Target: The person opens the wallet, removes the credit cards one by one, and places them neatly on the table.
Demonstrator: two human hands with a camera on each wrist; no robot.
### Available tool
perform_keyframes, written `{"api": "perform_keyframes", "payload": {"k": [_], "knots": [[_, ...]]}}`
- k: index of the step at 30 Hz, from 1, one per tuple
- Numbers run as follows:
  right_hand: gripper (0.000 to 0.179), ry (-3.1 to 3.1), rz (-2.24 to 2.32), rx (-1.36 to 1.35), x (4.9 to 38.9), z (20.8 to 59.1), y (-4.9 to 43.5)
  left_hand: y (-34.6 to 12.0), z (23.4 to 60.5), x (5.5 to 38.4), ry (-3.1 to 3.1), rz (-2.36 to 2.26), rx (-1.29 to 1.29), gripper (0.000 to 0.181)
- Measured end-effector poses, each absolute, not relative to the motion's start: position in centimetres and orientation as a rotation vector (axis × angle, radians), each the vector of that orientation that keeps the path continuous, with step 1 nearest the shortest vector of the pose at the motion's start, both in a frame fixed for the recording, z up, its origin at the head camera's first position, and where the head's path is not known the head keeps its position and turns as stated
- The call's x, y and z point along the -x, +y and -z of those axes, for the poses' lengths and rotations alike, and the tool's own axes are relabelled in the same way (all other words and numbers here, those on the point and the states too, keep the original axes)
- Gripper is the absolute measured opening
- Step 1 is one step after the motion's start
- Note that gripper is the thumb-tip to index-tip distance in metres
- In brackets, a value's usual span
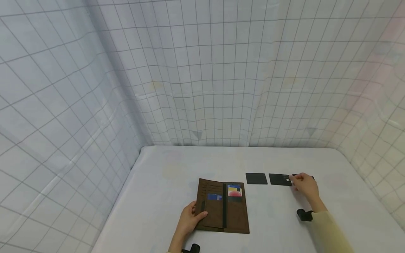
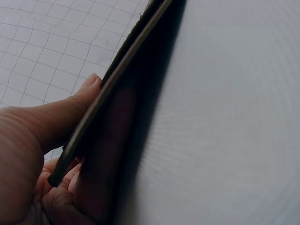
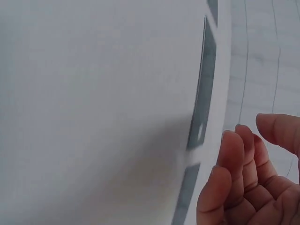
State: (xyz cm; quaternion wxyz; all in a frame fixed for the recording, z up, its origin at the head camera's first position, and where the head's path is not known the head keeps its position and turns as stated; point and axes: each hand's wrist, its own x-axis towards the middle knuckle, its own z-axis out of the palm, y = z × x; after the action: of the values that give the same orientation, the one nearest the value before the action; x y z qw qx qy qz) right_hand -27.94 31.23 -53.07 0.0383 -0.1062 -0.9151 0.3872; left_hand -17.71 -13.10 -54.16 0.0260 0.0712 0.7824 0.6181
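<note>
An open brown wallet lies on the white table, a dark strap running down its middle. My left hand grips its left edge, thumb on top and fingers underneath; the left wrist view shows that edge raised off the table. A blue card sits in the left half, and colourful cards fill slots in the right. Beyond the wallet, three black cards form a row: the left card, the middle card and the right card. My right hand hovers by the last two, holding nothing, thumb apart from the fingers.
The white table ends at a back edge behind the cards. White grid-patterned sheeting hangs behind and on both sides. Each wrist carries a small black camera, such as the right wrist camera.
</note>
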Motion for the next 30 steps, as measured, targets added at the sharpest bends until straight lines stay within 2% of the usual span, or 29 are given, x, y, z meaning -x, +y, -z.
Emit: {"api": "perform_keyframes", "payload": {"k": [7,13,21,30], "knots": [[0.029,-2.809,-1.137,-0.107,28.9,51.7,23.9,-13.0,53.3,17.4,2.392,-1.915,-0.202,0.05],[0.019,-2.83,-1.225,-0.454,28.3,51.6,17.8,-12.9,53.1,17.3,2.385,-1.92,-0.196,0.05],[0.012,-2.866,-1.21,-0.977,28.3,52.1,12.2,-13.1,52.9,17.3,2.383,-1.919,-0.188,0.051],[0.011,-2.896,-1.313,-1.063,29.0,53.7,9.5,-13.3,55.0,18.2,2.371,-1.944,-0.189,0.05]]}}
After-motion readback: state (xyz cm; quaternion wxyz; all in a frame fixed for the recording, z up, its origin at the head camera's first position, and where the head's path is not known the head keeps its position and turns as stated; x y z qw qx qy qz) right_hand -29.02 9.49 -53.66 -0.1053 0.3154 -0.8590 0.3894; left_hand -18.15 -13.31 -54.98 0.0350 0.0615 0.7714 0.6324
